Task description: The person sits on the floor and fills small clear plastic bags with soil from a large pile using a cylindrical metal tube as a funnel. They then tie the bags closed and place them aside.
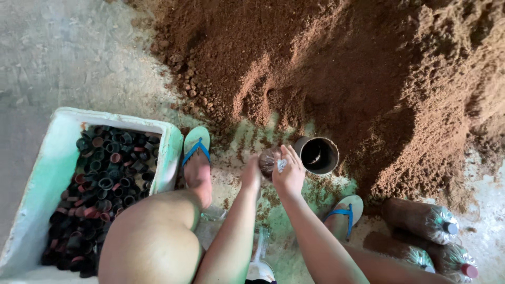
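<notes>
My right hand (289, 174) grips the neck of a clear plastic bag (269, 159) part filled with brown substrate, pinching the gathered plastic. My left hand (252, 175) rests against the near side of the same bag. Just right of the bag stands a short dark pipe section (317, 154), open end up, on the floor. Behind both lies a big heap of reddish-brown sawdust-like substrate (342, 68).
A white foam box (55, 158) at left holds several black and red plastic rings. My feet in flip-flops (196, 144) flank the work spot. Three filled, capped bags (421, 218) lie at lower right. Bare concrete floor (63, 52) spreads at upper left.
</notes>
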